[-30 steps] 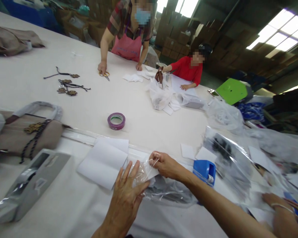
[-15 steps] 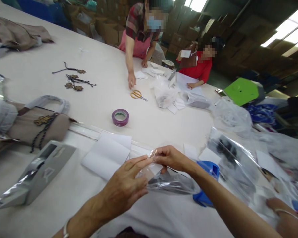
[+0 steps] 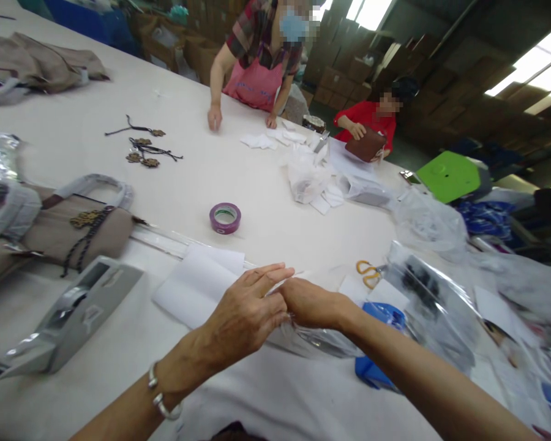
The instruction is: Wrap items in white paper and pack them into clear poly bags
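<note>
My left hand (image 3: 250,306) and my right hand (image 3: 308,303) meet over a clear plastic bag (image 3: 328,343) with something grey inside. The left thumb side presses on the gathered plastic while its upper fingers stretch forward. Bent at the wrist, my right hand is closed on the plastic, its fingertips largely hidden. Folded white paper (image 3: 197,285) lies just beyond my left hand. A blue plastic object (image 3: 371,370) sits partly under my right forearm. Ahead lies a roll of purple tape (image 3: 224,218).
At left are a grey tape dispenser (image 3: 82,315) and a beige handbag (image 3: 92,236) with wrapped handles. Yellow-handled scissors (image 3: 370,274) lie right of my hands, beside plastic packaging (image 3: 431,294). Dark cord charms (image 3: 147,153) lie farther off. Two co-workers stand across the table (image 3: 179,196).
The scissors have gone from near the masked co-worker to my right side. That co-worker's hand has drawn back left. My right hand has turned over and closed at the bag; the red-sleeved co-worker lowered a brown item.
</note>
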A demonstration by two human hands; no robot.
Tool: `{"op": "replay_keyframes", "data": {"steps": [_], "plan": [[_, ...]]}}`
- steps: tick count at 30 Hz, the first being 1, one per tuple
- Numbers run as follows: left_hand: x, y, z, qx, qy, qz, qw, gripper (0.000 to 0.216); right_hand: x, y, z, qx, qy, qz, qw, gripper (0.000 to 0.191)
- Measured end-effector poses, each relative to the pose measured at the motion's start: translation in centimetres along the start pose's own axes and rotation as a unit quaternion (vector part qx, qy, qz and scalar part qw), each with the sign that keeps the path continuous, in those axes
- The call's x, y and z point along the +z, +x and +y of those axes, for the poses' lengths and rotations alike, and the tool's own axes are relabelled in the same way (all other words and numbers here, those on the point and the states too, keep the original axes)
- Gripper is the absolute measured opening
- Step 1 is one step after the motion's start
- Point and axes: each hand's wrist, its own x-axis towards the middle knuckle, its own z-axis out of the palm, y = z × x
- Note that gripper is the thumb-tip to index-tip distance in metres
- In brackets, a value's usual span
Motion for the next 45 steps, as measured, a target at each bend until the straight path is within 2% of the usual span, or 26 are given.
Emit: {"op": "replay_keyframes", "data": {"steps": [5,13,18,22,24,26,28,30,32,34,37,40,42,44,45], "plan": [[-0.1,0.6,0.1,0.008,0.001,0.004,1.0,0.009,0.2,-0.1,-0.1,0.034,0.002,-0.002,0.999,0.012],[-0.1,0.6,-0.8,0.007,-0.018,-0.01,1.0,0.009,-0.4,-0.5,0.7,-0.021,0.017,-0.07,0.997,0.012],[0.0,0.5,-1.2,-0.004,-0.024,-0.006,1.0,0.009,0.3,0.2,0.9,-0.002,0.02,-0.09,0.996,0.011],[0.2,0.2,-1.3,0.0,-0.027,-0.004,1.0,0.01,0.4,1.0,1.3,-0.042,0.013,-0.133,0.99,0.01],[0.0,0.1,-1.4,-0.002,-0.026,0.011,1.0,0.009,-0.7,0.7,1.5,-0.026,0.086,-0.135,0.987,0.012],[-0.3,0.1,-1.6,-0.006,-0.026,0.033,0.999,0.006,-2.5,-1.0,1.7,0.041,0.233,-0.112,0.965,0.023],[-0.9,0.1,-1.9,-0.003,-0.024,0.042,0.999,0.004,-4.5,-4.0,1.6,0.103,0.352,-0.086,0.926,0.034],[-1.6,0.2,-2.1,0.016,-0.004,0.038,0.999,0.004,-5.8,-8.1,1.4,0.119,0.372,-0.063,0.918,0.043],[-2.2,0.3,-2.3,0.046,0.036,0.026,0.998,0.005,-5.7,-12.1,1.1,0.131,0.306,-0.03,0.943,0.052],[-2.6,0.6,-2.4,0.077,0.08,0.003,0.994,0.009,-4.2,-15.5,0.9,0.191,0.191,0.018,0.963,0.06],[-3.0,1.6,-2.2,0.104,0.117,-0.079,0.985,0.011,-0.5,-18.5,0.7,0.269,0.037,0.085,0.959,0.052],[-3.4,2.8,-1.9,0.107,0.125,-0.204,0.965,0.036,2.9,-19.7,0.1,0.225,-0.018,0.124,0.966,0.044],[-3.8,3.3,-1.9,0.1,0.147,-0.261,0.949,0.03,4.2,-20.2,-0.4,0.19,-0.049,0.147,0.969,0.028],[-4.6,3.4,-2.1,0.096,0.174,-0.274,0.941,0.017,5.0,-21.0,-0.9,0.166,-0.085,0.189,0.964,0.008],[-5.0,3.1,-2.1,0.097,0.182,-0.266,0.942,0.012,5.2,-21.4,-1.1,0.153,-0.101,0.218,0.958,0.016]]}}
